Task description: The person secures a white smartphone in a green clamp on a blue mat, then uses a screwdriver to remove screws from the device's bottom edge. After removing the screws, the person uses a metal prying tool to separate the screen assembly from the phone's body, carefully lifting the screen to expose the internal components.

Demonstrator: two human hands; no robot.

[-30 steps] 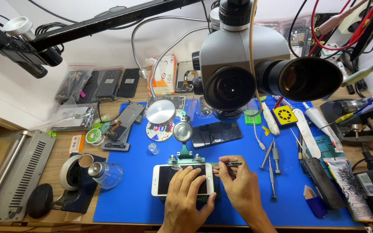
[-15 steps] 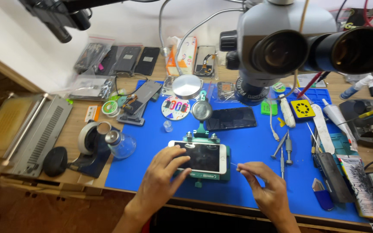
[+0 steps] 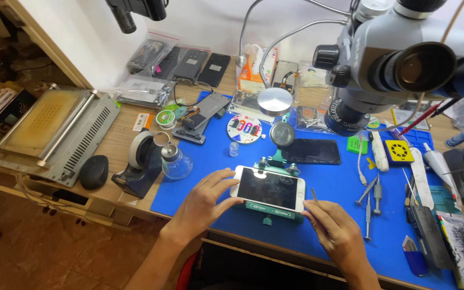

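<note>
A white smartphone (image 3: 268, 188) with a dark screen lies face up in a green clamp holder (image 3: 273, 210) on the blue work mat (image 3: 328, 177). My left hand (image 3: 205, 201) grips the phone's left end, fingers over its edge. My right hand (image 3: 333, 230) sits just right of the phone and holds a thin metal tool (image 3: 314, 195) whose tip points up, close to the phone's right end.
A microscope (image 3: 398, 70) hangs over the right back. A dark phone (image 3: 311, 152), a glass bottle (image 3: 175, 164), screwdrivers (image 3: 372, 196), a round magnifier (image 3: 282, 134), a tape holder (image 3: 140, 161), a grey heating machine (image 3: 55, 131) and a black mouse (image 3: 93, 172) lie about.
The camera view has swung left and closer. My left hand moved from on top of the phone to its left end. My right hand drew back to the phone's right side with the tool.
</note>
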